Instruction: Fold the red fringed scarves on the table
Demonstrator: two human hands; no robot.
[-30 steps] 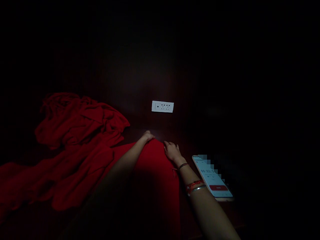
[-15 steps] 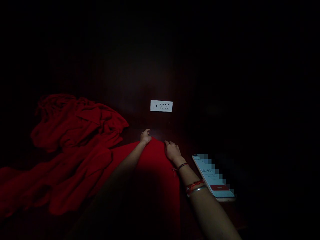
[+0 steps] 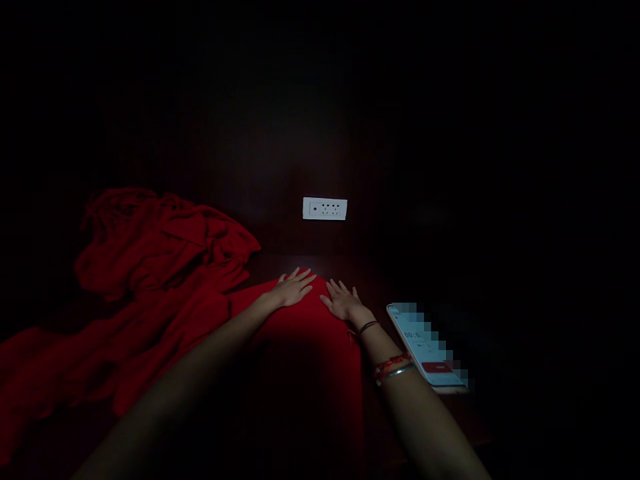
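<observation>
Red cloth: lying flat under both palms, running from the near edge of view to a narrower far end at the fingers, darkening into shadow at the near part.

Bracelets, red and silver: circling the right forearm; thin dark band circling the wrist.

Phone: lying face up to the right of the right forearm, showing a lit screen, partly pixelated.

Right hand: resting released, palm down, along the cloth's far right edge.

Left hand: pressing open, fingers spread, on the far left part; clenching nothing.

Crumpled red fabric: heaping at left, reaching the flat cloth; joining unclear.

Socket panel: showing white on the dark wall beyond.
</observation>
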